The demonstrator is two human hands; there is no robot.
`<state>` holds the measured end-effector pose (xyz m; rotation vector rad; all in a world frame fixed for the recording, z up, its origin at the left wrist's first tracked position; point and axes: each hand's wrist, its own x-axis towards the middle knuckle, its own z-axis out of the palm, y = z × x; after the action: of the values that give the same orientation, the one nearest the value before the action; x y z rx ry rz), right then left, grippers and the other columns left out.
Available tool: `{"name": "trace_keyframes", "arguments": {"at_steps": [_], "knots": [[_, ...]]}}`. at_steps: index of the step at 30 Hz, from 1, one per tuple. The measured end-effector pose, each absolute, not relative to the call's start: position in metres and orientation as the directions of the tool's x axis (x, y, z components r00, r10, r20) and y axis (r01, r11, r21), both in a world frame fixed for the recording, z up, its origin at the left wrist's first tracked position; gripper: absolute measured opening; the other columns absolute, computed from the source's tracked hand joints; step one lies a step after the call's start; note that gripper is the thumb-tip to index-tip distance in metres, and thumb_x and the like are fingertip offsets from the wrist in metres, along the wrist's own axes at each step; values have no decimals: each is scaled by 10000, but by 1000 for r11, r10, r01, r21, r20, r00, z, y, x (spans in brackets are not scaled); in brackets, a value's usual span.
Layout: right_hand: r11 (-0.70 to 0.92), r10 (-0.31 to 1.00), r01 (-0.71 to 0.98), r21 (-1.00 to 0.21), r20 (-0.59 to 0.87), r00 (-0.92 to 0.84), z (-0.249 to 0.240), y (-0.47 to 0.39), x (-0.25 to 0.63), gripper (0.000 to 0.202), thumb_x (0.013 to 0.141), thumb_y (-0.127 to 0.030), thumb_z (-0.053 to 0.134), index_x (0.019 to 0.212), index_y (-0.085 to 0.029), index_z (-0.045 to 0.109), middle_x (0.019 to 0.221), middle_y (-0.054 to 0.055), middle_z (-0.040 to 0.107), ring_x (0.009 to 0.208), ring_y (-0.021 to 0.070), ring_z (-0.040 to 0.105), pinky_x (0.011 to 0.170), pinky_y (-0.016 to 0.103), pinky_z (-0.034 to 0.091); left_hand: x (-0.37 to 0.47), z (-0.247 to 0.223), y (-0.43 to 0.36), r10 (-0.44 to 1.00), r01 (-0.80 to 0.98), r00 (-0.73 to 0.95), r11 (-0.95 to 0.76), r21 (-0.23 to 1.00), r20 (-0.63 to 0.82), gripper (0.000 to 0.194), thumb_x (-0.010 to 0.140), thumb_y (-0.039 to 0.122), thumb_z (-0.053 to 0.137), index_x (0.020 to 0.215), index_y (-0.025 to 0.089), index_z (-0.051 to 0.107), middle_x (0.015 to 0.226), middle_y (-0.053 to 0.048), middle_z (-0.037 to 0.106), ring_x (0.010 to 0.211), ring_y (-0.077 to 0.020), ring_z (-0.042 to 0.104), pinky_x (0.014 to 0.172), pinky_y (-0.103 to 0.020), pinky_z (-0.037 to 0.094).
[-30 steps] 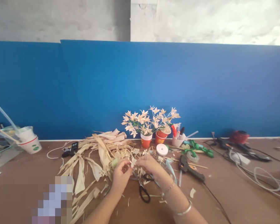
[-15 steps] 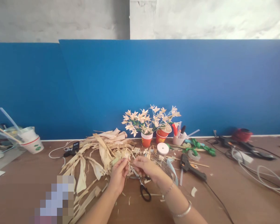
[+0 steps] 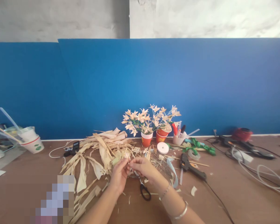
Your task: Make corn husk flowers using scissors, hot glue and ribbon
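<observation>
My left hand [image 3: 119,175] is closed, pinching a small pale husk piece [image 3: 127,155] at its fingertips. From the other side my right hand [image 3: 143,168] meets it, its thumb and fingers pressed together; what they pinch is too small to make out. Below the hands lie black-handled scissors [image 3: 145,191], their blades partly covered by my right hand. Around the hands spread dried corn husks [image 3: 104,152] and cut scraps. Behind them, husk flowers [image 3: 143,117] on green stems stand in red paper cups [image 3: 146,140].
A white ribbon spool [image 3: 162,148] lies by the cups. To the right are a black glue gun [image 3: 192,168] with a trailing cord, green ribbon [image 3: 198,146] and tangled cables [image 3: 259,174]. Cups with sticks [image 3: 34,144] stand at left. A blue partition [image 3: 107,84] borders the table's back.
My right hand has moved slightly left, so its fingertips now meet those of my left hand. The table's things have stayed put.
</observation>
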<state>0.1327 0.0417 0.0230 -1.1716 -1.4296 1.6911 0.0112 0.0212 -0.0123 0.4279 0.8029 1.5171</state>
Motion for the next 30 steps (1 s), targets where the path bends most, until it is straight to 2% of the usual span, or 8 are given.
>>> {"name": "trace_keyframes", "arguments": {"at_steps": [7, 15, 23, 30], "knots": [[-205, 892, 51, -977, -208, -402, 26, 40, 132, 155, 663, -282, 623, 627, -148, 552, 388, -89, 382, 353, 33, 268, 371, 192, 146, 11, -15, 22, 971, -703, -128, 55, 709, -203, 179, 586, 187, 752, 721, 110, 662, 645, -5, 642, 519, -49, 545, 486, -132, 442], [-185, 899, 57, -981, -193, -394, 23, 42, 130, 147, 697, -259, 588, 612, -150, 536, 389, -86, 388, 341, 37, 282, 362, 192, 161, 10, -15, 22, 968, -708, -141, 49, 705, -208, 159, 587, 170, 748, 706, 113, 658, 652, -6, 638, 526, -54, 546, 487, -133, 444], [-197, 903, 60, -979, -205, -378, 21, 42, 129, 136, 681, -257, 613, 640, -141, 557, 462, -59, 490, 352, 33, 302, 369, 191, 181, 11, -16, 23, 970, -723, -123, 57, 689, -209, 156, 595, 164, 747, 711, 109, 658, 637, -6, 633, 527, -59, 552, 478, -137, 449], [-192, 906, 29, -981, -188, -380, 23, 43, 131, 137, 663, -275, 602, 630, -153, 548, 407, -86, 419, 343, 33, 278, 363, 193, 155, 10, -17, 22, 972, -754, -92, 75, 653, -217, 140, 627, 154, 729, 727, 115, 639, 608, 17, 611, 500, -48, 542, 440, -125, 437]]}}
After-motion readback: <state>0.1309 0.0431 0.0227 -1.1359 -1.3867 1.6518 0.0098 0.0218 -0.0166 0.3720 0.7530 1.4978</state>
